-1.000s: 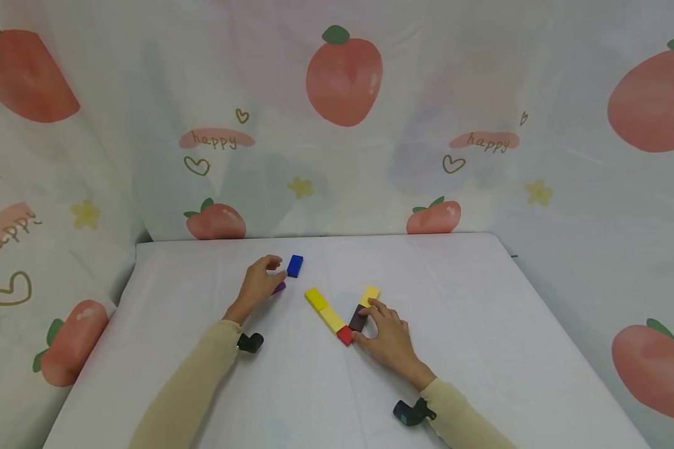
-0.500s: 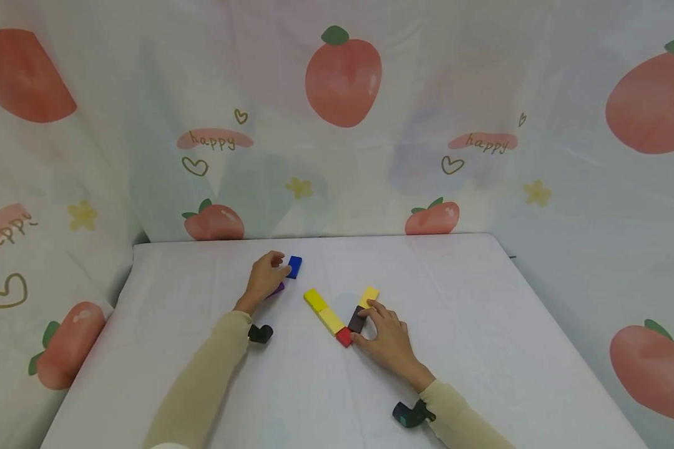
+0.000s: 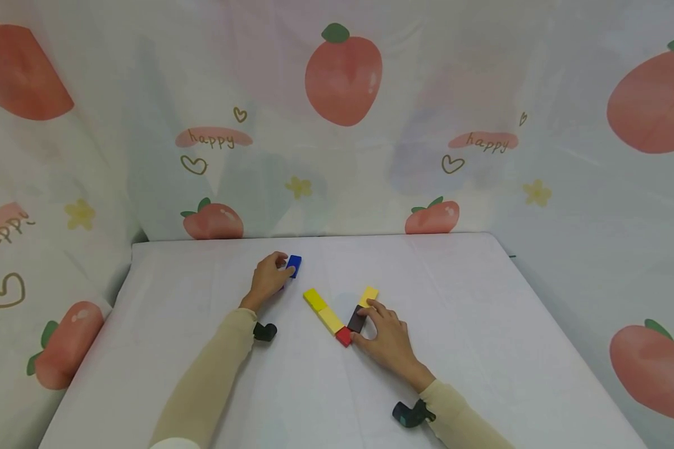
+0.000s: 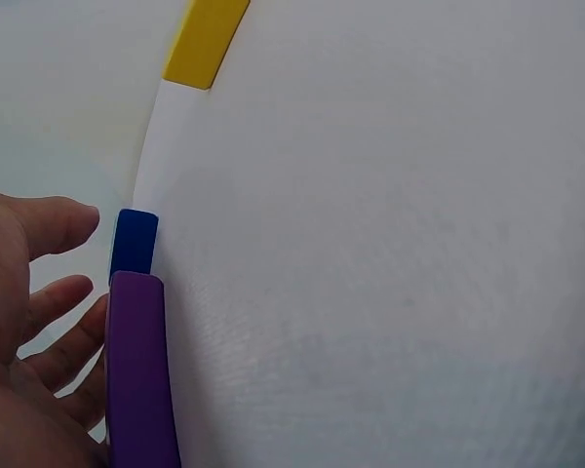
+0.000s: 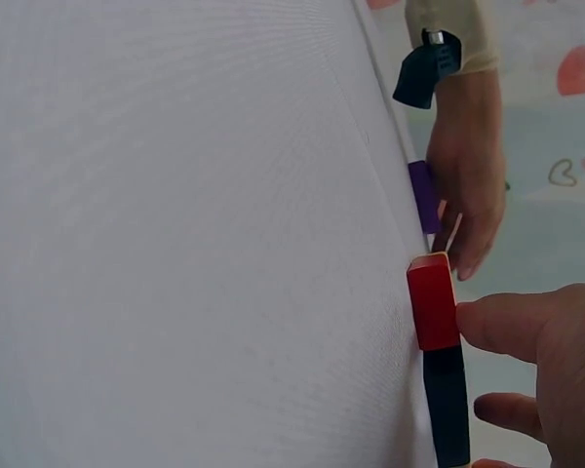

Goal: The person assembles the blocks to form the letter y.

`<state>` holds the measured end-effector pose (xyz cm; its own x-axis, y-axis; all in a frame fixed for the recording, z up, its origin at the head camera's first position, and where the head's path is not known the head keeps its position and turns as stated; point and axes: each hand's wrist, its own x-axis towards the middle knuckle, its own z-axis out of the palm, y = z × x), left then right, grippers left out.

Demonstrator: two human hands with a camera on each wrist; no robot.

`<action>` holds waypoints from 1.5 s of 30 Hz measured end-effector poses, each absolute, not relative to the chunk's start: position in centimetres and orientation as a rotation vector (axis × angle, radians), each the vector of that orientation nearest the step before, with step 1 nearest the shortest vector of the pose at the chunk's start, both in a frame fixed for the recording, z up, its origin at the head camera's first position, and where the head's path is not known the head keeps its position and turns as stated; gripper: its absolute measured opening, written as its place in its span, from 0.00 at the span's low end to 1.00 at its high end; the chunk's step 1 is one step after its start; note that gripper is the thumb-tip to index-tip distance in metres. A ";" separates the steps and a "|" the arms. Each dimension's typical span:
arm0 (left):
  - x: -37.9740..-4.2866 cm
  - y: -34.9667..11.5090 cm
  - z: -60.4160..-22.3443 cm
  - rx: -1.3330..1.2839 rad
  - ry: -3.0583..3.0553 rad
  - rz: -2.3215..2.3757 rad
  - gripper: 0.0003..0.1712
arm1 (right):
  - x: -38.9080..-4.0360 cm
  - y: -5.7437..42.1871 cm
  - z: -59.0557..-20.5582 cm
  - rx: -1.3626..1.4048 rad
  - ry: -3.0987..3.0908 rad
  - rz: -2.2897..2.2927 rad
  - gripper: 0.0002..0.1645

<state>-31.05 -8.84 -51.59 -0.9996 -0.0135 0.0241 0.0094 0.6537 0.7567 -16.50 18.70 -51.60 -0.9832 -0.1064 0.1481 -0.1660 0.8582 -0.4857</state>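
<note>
My left hand (image 3: 266, 278) reaches over the far left of the table, its thumb overlapping a blue block (image 3: 296, 262) in the head view. In the left wrist view the thumb and fingers are spread beside that block, with a gap at the thumb. A purple block (image 4: 136, 370) lies under this hand, mostly hidden from the head. My right hand (image 3: 390, 340) rests by a V of blocks. Its thumb touches the red block (image 5: 434, 307) at the point of the V, and its fingers arch over the black block (image 3: 356, 319).
The left arm of the V holds a bright yellow block (image 3: 314, 299) and a paler yellow block (image 3: 331, 320). Another yellow block (image 3: 370, 294) tops the right arm. A white cloth covers the table (image 3: 483, 324); a fruit-patterned curtain (image 3: 359, 168) stands behind.
My left hand has moved right and slightly away from me, from above the purple block to the blue block. The right hand and the V of blocks have stayed put.
</note>
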 end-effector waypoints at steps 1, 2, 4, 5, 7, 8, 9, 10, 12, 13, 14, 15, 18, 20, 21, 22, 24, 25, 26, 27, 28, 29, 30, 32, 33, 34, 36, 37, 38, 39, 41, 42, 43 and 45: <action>-31.0 -8.8 -51.6 0.006 -2.832 -1.293 0.24 | -16.5 18.7 -51.6 0.217 -2.920 0.768 0.30; -31.0 -8.8 -51.6 0.009 -2.833 -1.291 0.24 | -16.5 18.7 -51.6 0.223 -2.924 0.760 0.30; -31.0 -8.8 -51.6 0.012 -2.837 -1.285 0.24 | -16.4 18.7 -51.5 0.239 -2.929 0.742 0.32; -31.0 -8.8 -51.6 0.014 -2.840 -1.285 0.24 | -16.4 18.7 -51.5 0.248 -2.931 0.735 0.31; -30.9 -8.7 -51.5 0.020 -2.843 -1.284 0.24 | -16.3 18.7 -51.4 0.257 -2.935 0.725 0.30; -30.9 -8.7 -51.5 0.023 -2.845 -1.282 0.24 | -16.3 18.7 -51.4 0.260 -2.935 0.727 0.30; -30.9 -8.7 -51.5 0.023 -2.846 -1.280 0.25 | -16.3 18.6 -51.3 0.260 -2.935 0.725 0.29; -30.9 -8.7 -51.5 0.026 -2.848 -1.278 0.25 | -16.3 18.6 -51.3 0.260 -2.935 0.725 0.29; -30.9 -8.7 -51.5 0.027 -2.851 -1.273 0.25 | -16.3 18.6 -51.2 0.257 -2.940 0.723 0.29; -30.9 -8.7 -51.5 0.026 -2.853 -1.272 0.25 | -16.3 18.6 -51.2 0.255 -2.940 0.724 0.29; -30.9 -8.7 -51.5 0.025 -2.853 -1.272 0.25 | -16.3 18.6 -51.2 0.254 -2.940 0.723 0.29; -30.9 -8.7 -51.5 0.024 -2.855 -1.270 0.25 | -16.2 18.6 -51.2 0.252 -2.941 0.724 0.29; -31.0 -8.7 -51.6 0.023 -2.857 -1.272 0.25 | -16.3 18.6 -51.1 0.248 -2.943 0.719 0.29; -31.0 -8.7 -51.7 0.025 -2.858 -1.267 0.25 | -16.3 18.6 -51.2 0.247 -2.943 0.717 0.29; -31.0 -8.7 -51.7 0.024 -2.864 -1.260 0.26 | -16.3 18.6 -51.2 0.246 -2.944 0.718 0.29; -31.0 -8.7 -51.7 0.023 -2.869 -1.252 0.26 | -16.3 18.6 -51.2 0.246 -2.944 0.719 0.29; -31.1 -8.6 -51.7 0.021 -2.885 -1.227 0.27 | -16.3 18.6 -51.2 0.245 -2.943 0.728 0.29; -31.1 -8.6 -51.7 0.017 -2.894 -1.209 0.28 | -16.3 18.6 -51.2 0.244 -2.941 0.732 0.29; -31.1 -8.6 -51.6 0.011 -2.903 -1.191 0.28 | -16.3 18.6 -51.3 0.241 -2.941 0.735 0.30; -31.1 -8.6 -51.6 0.005 -2.910 -1.176 0.29 | -16.3 18.6 -51.3 0.240 -2.938 0.739 0.30; -31.1 -8.5 -51.6 0.002 -2.913 -1.163 0.29 | -16.4 18.6 -51.3 0.237 -2.936 0.745 0.30; -31.2 -8.5 -51.6 -0.004 -2.917 -1.149 0.29 | -16.4 18.6 -51.4 0.235 -2.933 0.749 0.30; -31.2 -8.5 -51.6 -0.011 -2.920 -1.134 0.30 | -16.4 18.6 -51.4 0.232 -2.931 0.754 0.30; -31.3 -8.4 -51.6 -0.017 -2.928 -1.103 0.30 | -16.5 18.7 -51.5 0.227 -2.927 0.757 0.29; -31.3 -8.4 -51.7 -0.019 -2.931 -1.092 0.31 | -16.5 18.7 -51.6 0.226 -2.926 0.759 0.29; -31.4 -8.4 -51.7 -0.021 -2.935 -1.079 0.31 | -16.5 18.7 -51.6 0.224 -2.926 0.760 0.29; -31.4 -8.3 -51.8 -0.019 -2.943 -1.063 0.32 | -16.6 18.7 -51.6 0.222 -2.927 0.762 0.28; -31.5 -8.3 -51.9 -0.015 -2.945 -1.057 0.33 | -16.6 18.7 -51.6 0.222 -2.928 0.764 0.28; -31.5 -8.3 -51.9 -0.013 -2.946 -1.053 0.33 | -16.6 18.7 -51.6 0.223 -2.929 0.765 0.28; -31.6 -8.3 -51.9 -0.011 -2.943 -1.056 0.34 | -16.6 18.7 -51.6 0.224 -2.930 0.769 0.28; -31.6 -8.2 -51.9 -0.002 -2.941 -1.050 0.34 | -16.5 18.7 -51.6 0.224 -2.933 0.771 0.28; -31.6 -8.1 -51.9 0.001 -2.939 -1.051 0.34 | -16.5 18.7 -51.6 0.224 -2.934 0.772 0.28; -31.5 -8.1 -51.9 0.002 -2.939 -1.049 0.34 | -16.5 18.7 -51.6 0.224 -2.934 0.771 0.28; -31.5 -8.0 -51.8 0.008 -2.939 -1.050 0.33 | -16.5 18.7 -51.5 0.224 -2.936 0.768 0.28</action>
